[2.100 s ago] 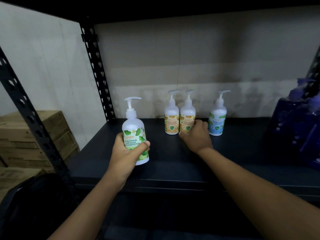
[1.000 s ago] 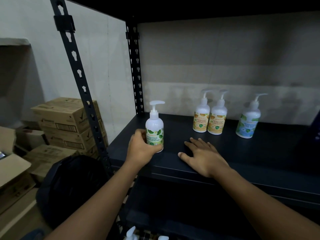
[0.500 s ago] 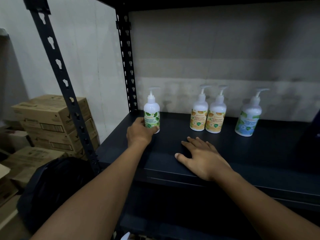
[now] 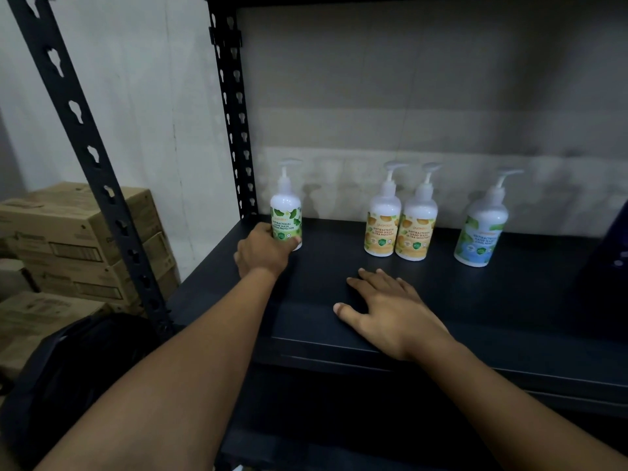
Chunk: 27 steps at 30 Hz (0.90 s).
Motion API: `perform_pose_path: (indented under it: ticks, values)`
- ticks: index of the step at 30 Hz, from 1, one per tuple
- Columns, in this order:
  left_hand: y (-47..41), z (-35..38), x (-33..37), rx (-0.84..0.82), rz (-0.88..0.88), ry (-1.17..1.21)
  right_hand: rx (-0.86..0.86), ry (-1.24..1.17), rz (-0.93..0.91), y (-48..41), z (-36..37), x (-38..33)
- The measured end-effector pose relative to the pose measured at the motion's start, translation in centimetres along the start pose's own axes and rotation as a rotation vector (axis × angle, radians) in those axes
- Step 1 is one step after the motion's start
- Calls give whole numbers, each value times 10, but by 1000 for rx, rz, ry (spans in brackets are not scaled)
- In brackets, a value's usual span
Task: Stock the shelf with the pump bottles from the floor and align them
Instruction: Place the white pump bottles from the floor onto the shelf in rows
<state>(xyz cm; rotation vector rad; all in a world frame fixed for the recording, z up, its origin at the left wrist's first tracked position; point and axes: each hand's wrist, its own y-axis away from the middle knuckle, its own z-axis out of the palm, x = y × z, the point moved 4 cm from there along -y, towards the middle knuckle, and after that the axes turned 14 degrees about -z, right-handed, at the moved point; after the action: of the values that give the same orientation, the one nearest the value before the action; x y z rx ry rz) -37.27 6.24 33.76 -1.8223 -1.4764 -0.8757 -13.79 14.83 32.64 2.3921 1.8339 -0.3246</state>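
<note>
Left hand [image 4: 263, 253] gripping green bottle [image 4: 286, 215], standing upright at shelf's [image 4: 509, 300] 10 o'clock corner. Right hand [image 4: 390, 311] lying flat, fingers spread, at 6 o'clock. Two orange bottles [image 4: 399, 229] touching at 12; blue bottle [image 4: 481, 229] standing apart at 2.

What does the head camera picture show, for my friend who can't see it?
A person's left hand grips a green-label pump bottle standing on a dark shelf; the right hand lies flat. Three more bottles stand to its right.

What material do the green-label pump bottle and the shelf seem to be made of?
Green-label pump bottle: probably plastic, smooth and slightly glossy, with a soft shine on its white shoulder. Shelf: dark matte surface, maybe painted metal like the perforated post.
</note>
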Motion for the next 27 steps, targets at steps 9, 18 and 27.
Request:
perform_pose_path:
  ticks: [9, 18, 27]
  values:
    - [3, 0, -1, -11, 12, -19, 6, -14, 0, 1, -1, 0]
    - [18, -11, -11, -59, -51, 39, 48, -29, -3, 9, -5, -5]
    - [14, -1, 0, 24, -69, -150, 84, -24, -9, 5, -3, 0]
